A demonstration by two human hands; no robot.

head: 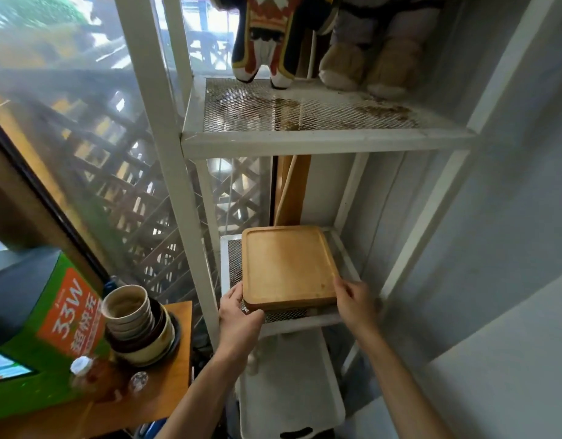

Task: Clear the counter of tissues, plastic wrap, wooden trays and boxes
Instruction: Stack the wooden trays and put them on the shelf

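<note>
Trays (287, 267) on shelf (305, 321): stiff wood, prob. light. L hand (238, 315) & R hand (352, 301) pinch near corners.

Cut off by the top edge: two plush toys (320, 39); blurred beyond reading, the green box (51, 337) at lower left.
</note>
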